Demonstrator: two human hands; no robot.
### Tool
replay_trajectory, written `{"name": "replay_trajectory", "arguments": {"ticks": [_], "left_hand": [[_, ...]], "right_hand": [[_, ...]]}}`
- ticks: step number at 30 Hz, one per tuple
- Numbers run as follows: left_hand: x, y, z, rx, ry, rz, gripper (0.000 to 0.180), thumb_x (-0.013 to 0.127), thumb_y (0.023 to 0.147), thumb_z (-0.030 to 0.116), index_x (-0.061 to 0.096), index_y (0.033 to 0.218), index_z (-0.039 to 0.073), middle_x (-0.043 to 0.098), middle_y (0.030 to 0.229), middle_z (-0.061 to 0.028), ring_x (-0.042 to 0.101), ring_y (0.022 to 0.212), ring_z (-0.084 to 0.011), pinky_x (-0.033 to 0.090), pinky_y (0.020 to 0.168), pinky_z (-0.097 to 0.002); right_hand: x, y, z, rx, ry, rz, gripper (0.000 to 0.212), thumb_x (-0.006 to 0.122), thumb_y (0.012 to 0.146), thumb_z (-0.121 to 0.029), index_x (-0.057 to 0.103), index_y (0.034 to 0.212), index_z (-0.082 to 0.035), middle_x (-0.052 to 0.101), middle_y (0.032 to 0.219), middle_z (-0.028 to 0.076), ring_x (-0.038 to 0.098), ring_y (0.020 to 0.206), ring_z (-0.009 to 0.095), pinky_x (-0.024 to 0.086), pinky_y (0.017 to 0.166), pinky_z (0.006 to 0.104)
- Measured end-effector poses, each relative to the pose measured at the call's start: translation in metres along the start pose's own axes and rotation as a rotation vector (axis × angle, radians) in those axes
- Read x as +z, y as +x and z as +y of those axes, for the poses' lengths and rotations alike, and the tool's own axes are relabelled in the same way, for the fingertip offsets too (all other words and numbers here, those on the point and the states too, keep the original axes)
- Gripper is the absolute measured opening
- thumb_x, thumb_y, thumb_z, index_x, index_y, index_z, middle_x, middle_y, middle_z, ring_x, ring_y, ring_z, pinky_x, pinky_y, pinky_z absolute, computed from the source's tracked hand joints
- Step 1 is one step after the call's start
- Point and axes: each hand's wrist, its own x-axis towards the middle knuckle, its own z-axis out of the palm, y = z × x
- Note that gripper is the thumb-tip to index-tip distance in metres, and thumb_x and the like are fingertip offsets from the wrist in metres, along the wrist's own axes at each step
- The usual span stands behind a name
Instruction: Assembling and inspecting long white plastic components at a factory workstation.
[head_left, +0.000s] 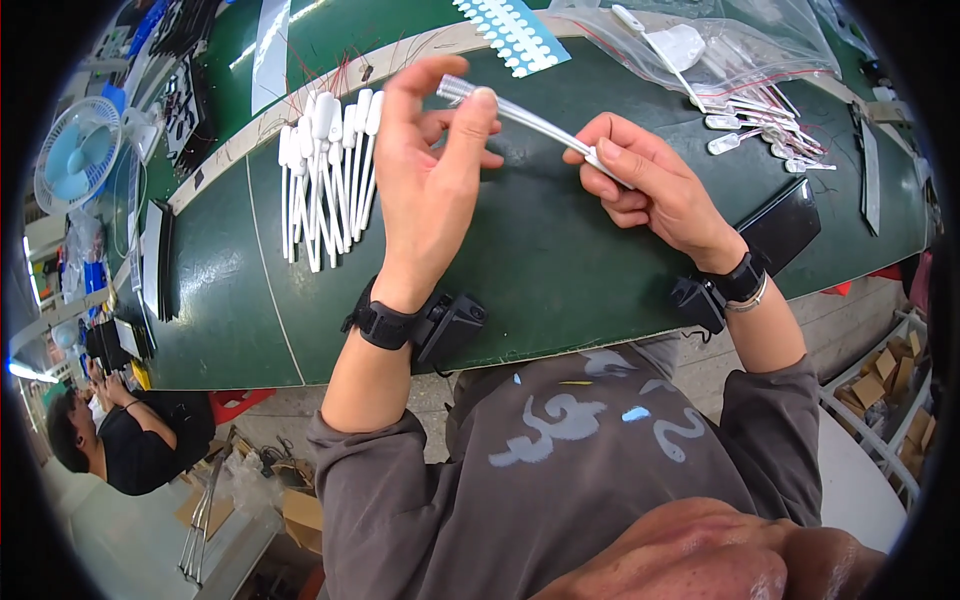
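Note:
Between my hands, over the dark green table, a slim white stick [555,132] slants down to the right; its upper left end looks clear, like plastic. My left hand [430,170] pinches that clear end between thumb and fingers. Around the lower right end, the fingers of my right hand [645,180] are closed. To the left of my left hand lies a bunch of white sticks with paddle-shaped heads [323,118], heads pointing away from me. Thin red wires show behind them.
At the far right a clear plastic bag [700,50] lies by a pile of white paddle-headed pieces [770,125]. A blue sheet with white stickers [512,38] is at the far edge. A black flat device [780,228] lies near my right wrist. A fan [78,155] and another person [130,435] are at left.

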Motion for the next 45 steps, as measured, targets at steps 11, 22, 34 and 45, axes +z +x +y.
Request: {"name": "replay_trajectory", "arguments": {"ticks": [11, 22, 34, 45], "left_hand": [[0.001, -0.014, -0.017, -0.405, -0.096, -0.400, 0.020, 0.067, 0.091, 0.014, 0.064, 0.107, 0.002, 0.066, 0.095, -0.0034, 0.063, 0.084, -0.0093, 0.053, 0.067, -0.0243], [0.005, -0.015, -0.017, -0.409, -0.117, -0.406, 0.019, 0.068, 0.090, 0.016, 0.063, 0.099, 0.000, 0.068, 0.088, -0.0045, 0.064, 0.077, -0.0085, 0.052, 0.062, -0.0220], [0.005, -0.017, -0.014, -0.576, -0.253, -0.402, 0.021, 0.067, 0.089, 0.014, 0.061, 0.101, -0.001, 0.066, 0.091, -0.0091, 0.064, 0.082, -0.0127, 0.055, 0.062, -0.0248], [0.005, -0.016, -0.010, -0.604, -0.313, -0.416, 0.020, 0.066, 0.089, 0.011, 0.061, 0.104, -0.002, 0.066, 0.094, -0.0106, 0.066, 0.088, -0.0164, 0.059, 0.064, -0.0277]], "right_hand": [[0.001, 0.001, 0.007, -0.055, 0.003, 0.033, 0.025, 0.046, 0.103, -0.033, 0.047, 0.115, -0.011, 0.046, 0.078, -0.004, 0.024, 0.053, 0.000, 0.018, 0.046, 0.0166], [0.001, 0.003, 0.014, -0.112, -0.205, 0.149, 0.023, 0.046, 0.103, -0.030, 0.047, 0.114, -0.010, 0.050, 0.081, -0.002, 0.030, 0.057, 0.000, 0.023, 0.049, 0.0157], [0.005, 0.000, 0.019, -0.401, -0.709, 0.195, 0.022, 0.042, 0.104, -0.019, 0.048, 0.119, -0.002, 0.051, 0.090, 0.001, 0.050, 0.080, 0.007, 0.042, 0.069, 0.0217], [0.003, -0.002, 0.019, -0.438, -0.794, 0.167, 0.021, 0.042, 0.103, -0.009, 0.048, 0.120, 0.000, 0.052, 0.099, 0.007, 0.053, 0.082, 0.011, 0.045, 0.074, 0.0247]]}}
